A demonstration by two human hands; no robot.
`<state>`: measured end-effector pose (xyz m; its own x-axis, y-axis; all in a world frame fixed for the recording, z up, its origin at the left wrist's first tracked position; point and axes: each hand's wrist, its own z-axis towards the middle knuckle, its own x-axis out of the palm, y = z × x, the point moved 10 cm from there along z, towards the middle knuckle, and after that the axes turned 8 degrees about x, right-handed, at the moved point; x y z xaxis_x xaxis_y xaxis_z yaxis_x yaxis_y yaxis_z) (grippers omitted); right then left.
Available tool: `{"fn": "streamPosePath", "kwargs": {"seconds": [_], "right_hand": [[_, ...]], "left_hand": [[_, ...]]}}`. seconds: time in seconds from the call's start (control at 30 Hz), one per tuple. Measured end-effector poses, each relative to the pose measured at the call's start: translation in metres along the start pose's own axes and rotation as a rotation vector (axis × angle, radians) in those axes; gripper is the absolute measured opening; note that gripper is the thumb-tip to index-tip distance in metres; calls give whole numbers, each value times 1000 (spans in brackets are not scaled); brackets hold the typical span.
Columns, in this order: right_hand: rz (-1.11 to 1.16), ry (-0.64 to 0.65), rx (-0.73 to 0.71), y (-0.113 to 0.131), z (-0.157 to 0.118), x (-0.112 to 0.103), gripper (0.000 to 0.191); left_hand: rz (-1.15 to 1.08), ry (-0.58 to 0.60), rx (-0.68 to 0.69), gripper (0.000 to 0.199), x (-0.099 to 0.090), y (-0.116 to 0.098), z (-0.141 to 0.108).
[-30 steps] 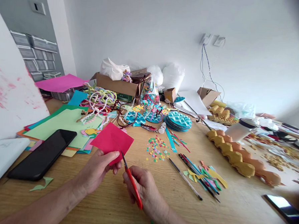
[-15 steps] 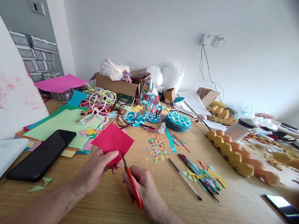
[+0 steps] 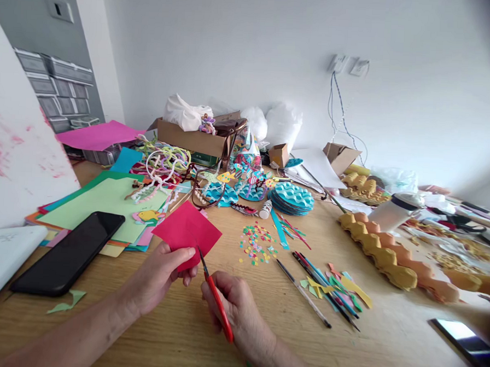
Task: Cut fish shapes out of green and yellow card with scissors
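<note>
A sheet of red paper (image 3: pixel 189 227) is pinched at its lower edge between the thumb and fingers of my left hand (image 3: pixel 172 267). My right hand (image 3: pixel 232 303) grips a pair of scissors (image 3: pixel 218 302) with red handles. The scissor blades point up and away, lying at the paper's lower right edge, close beside my left thumb. A thin line runs in the paper ahead of the blade tips; whether it is drawn or cut I cannot tell. Both hands are held above the wooden table (image 3: pixel 163 338).
Left lie a black phone (image 3: pixel 71 254) and coloured paper sheets (image 3: pixel 100 206). Paper dots (image 3: pixel 258 241), pencils (image 3: pixel 325 289) and paper scraps (image 3: pixel 348 287) spread to the right, before egg cartons (image 3: pixel 377 250). Blue wavy discs (image 3: pixel 291 198) and a cardboard box (image 3: pixel 192 139) stand farther back.
The red paper has shifted slightly to the right and its far part tilts a little differently. My hands and the scissors stay almost in place.
</note>
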<state>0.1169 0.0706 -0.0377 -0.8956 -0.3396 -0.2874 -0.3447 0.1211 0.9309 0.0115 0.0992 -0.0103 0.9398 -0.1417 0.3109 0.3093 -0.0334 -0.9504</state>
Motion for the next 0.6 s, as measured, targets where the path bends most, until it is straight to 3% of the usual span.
{"fn": "streamPosePath", "kwargs": {"seconds": [0.2, 0.6], "right_hand": [[3, 2, 6, -1, 1, 1, 29], [21, 25, 44, -1, 0, 2, 29]], "left_hand": [[-12, 33, 1, 17, 1, 1, 1], [-17, -36, -6, 17, -3, -1, 1]]}}
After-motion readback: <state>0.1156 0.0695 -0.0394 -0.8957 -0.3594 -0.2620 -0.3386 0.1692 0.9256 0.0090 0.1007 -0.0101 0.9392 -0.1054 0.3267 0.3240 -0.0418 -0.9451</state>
